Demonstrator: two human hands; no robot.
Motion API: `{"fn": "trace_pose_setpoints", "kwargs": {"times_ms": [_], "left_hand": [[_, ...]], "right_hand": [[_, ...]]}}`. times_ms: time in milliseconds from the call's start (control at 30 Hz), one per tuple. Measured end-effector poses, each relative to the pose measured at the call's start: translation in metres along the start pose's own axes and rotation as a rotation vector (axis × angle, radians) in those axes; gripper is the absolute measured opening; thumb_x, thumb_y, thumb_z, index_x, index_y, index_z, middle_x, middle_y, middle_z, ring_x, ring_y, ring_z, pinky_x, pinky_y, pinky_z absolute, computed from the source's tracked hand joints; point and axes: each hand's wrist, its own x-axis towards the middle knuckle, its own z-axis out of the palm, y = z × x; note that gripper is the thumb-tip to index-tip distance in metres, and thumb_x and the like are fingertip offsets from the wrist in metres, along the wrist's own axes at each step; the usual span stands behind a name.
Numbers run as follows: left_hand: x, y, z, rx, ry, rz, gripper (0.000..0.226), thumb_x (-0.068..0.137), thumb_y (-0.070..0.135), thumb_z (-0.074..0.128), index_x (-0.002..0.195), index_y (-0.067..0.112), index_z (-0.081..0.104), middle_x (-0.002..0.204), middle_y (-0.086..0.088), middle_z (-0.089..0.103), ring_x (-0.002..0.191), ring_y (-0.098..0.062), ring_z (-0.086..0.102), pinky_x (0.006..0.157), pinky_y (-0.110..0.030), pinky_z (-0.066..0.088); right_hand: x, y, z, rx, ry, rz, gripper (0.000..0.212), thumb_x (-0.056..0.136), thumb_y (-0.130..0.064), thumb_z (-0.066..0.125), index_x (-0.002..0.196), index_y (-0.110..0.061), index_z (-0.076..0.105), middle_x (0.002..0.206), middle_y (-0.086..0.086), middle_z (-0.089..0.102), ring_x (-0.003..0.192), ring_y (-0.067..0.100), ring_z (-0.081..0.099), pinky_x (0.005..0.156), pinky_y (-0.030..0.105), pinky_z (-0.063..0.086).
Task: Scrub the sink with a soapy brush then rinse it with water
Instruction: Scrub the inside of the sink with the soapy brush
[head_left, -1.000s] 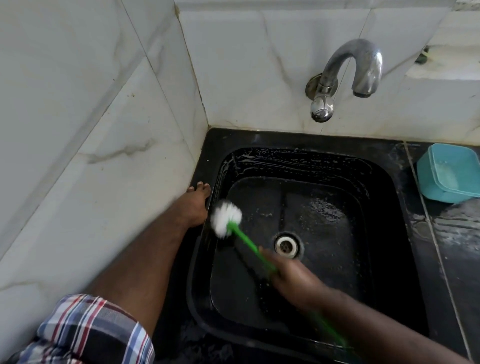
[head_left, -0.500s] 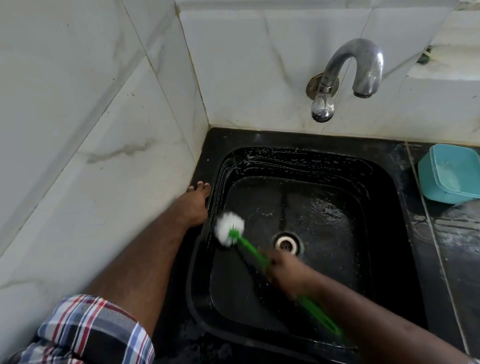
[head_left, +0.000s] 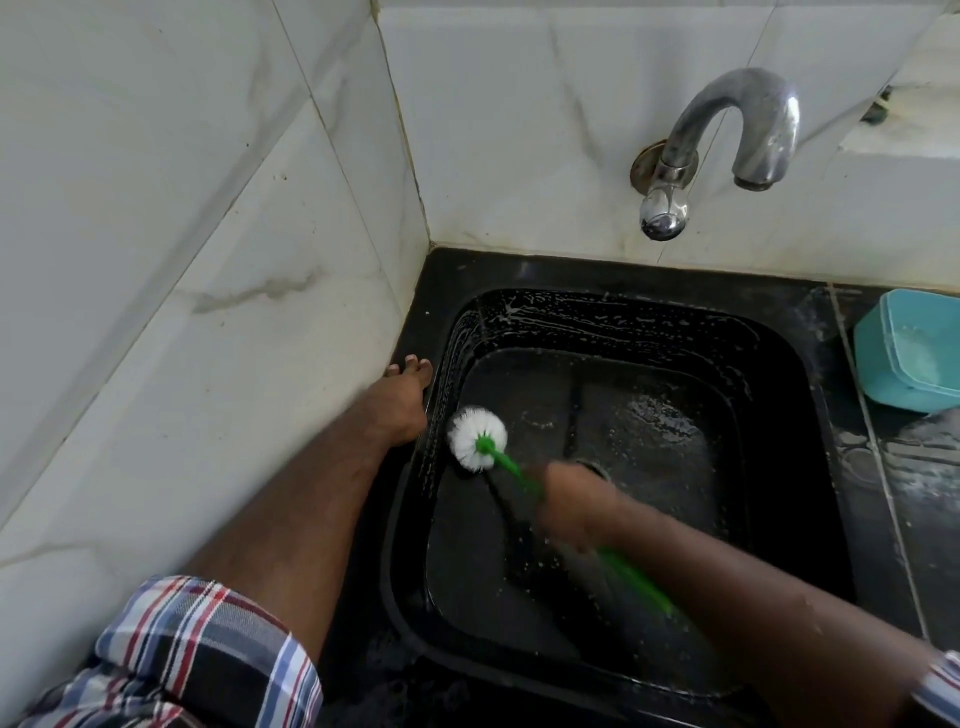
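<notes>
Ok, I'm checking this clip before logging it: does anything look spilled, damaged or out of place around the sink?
Nothing stands out. Soapy streaks on the sink walls fit the scrubbing. The right hand grips the green brush; the left hand rests on the rim. The tap is not running, and a blue tub sits on the counter.

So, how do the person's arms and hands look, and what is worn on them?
Both hands are bare, with no gloves and no rings that can be seen. The left arm has a short plaid sleeve in black, white, red and blue. At the right arm only a plaid edge shows, bottom right.
</notes>
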Motion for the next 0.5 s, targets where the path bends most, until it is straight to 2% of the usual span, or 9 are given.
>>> {"fn": "trace_pose_setpoints", "kwargs": {"times_ms": [67, 167, 267, 367, 433, 500], "left_hand": [[0.000, 0.000, 0.000, -0.002, -0.001, -0.004, 0.078, 0.093, 0.005, 0.048, 0.159, 0.019, 0.009, 0.166, -0.004, 0.002, 0.152, -0.028, 0.011, 0.122, -0.038, 0.018], [-0.001, 0.000, -0.001, -0.003, -0.002, -0.014, 0.077, 0.094, 0.003, 0.045, 0.159, 0.020, 0.008, 0.166, -0.002, 0.001, 0.152, -0.026, 0.010, 0.122, -0.037, 0.017], [0.000, 0.000, 0.000, 0.006, 0.007, -0.008, 0.076, 0.093, 0.004, 0.046, 0.159, 0.020, 0.009, 0.166, -0.002, 0.002, 0.152, -0.027, 0.011, 0.122, -0.038, 0.018], [0.001, -0.001, 0.001, 0.009, 0.007, -0.010, 0.077, 0.093, 0.007, 0.048, 0.159, 0.020, 0.010, 0.166, -0.002, 0.003, 0.152, -0.027, 0.011, 0.122, -0.040, 0.020], [0.003, -0.001, 0.001, 0.008, 0.003, -0.006, 0.076, 0.094, 0.008, 0.049, 0.159, 0.020, 0.011, 0.166, -0.002, 0.003, 0.151, -0.027, 0.012, 0.122, -0.040, 0.020], [0.002, -0.002, 0.002, 0.008, 0.004, -0.009, 0.075, 0.095, 0.010, 0.050, 0.158, 0.021, 0.012, 0.166, -0.002, 0.004, 0.151, -0.027, 0.013, 0.122, -0.040, 0.020]], "right_hand": [[0.033, -0.003, -0.019, 0.027, 0.116, 0.112, 0.023, 0.089, -0.011, 0.049, 0.110, -0.007, 0.059, 0.098, 0.011, 0.067, 0.089, 0.027, 0.068, 0.073, 0.035, 0.056], [0.077, -0.022, -0.035, -0.066, 0.222, 0.175, 0.026, 0.091, -0.009, 0.049, 0.112, -0.003, 0.063, 0.111, 0.015, 0.067, 0.100, 0.032, 0.065, 0.079, 0.036, 0.052], [0.065, -0.043, -0.006, -0.282, 0.109, 0.029, 0.030, 0.097, -0.005, 0.045, 0.120, -0.002, 0.065, 0.122, 0.016, 0.065, 0.112, 0.032, 0.063, 0.089, 0.042, 0.053], [0.012, -0.038, 0.020, -0.397, 0.001, -0.108, 0.031, 0.099, -0.008, 0.042, 0.123, -0.002, 0.060, 0.121, 0.017, 0.064, 0.109, 0.034, 0.064, 0.082, 0.041, 0.052], [-0.027, -0.020, 0.023, -0.354, -0.086, -0.168, 0.033, 0.096, -0.008, 0.042, 0.126, -0.003, 0.055, 0.114, 0.017, 0.066, 0.102, 0.034, 0.066, 0.075, 0.037, 0.050], [-0.058, -0.005, 0.024, -0.135, -0.133, -0.177, 0.027, 0.091, -0.013, 0.046, 0.115, -0.015, 0.060, 0.103, 0.010, 0.069, 0.095, 0.028, 0.068, 0.074, 0.033, 0.052]]}}
